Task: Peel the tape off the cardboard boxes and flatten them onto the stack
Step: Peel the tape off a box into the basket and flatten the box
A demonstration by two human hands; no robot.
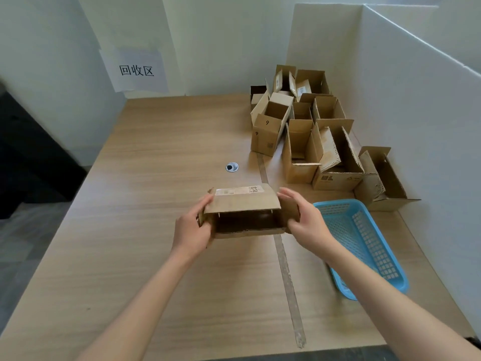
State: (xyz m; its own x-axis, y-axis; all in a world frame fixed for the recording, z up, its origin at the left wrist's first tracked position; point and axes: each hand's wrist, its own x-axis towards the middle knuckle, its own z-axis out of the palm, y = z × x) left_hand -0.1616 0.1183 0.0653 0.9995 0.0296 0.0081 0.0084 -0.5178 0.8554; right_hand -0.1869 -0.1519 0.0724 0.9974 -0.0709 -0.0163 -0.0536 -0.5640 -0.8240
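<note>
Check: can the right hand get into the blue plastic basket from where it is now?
Probably yes. The blue plastic basket lies open-topped just beside the right hand with nothing between them, but that hand grips the small open cardboard box, so it must let go first.

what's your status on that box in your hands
Left hand and right hand grip the cardboard box by its ends, above the table. Near end open. Nothing in the way.

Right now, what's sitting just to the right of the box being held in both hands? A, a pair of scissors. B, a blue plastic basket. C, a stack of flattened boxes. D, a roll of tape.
B: a blue plastic basket lies on the table beside the right hand, which grips the box.
</note>
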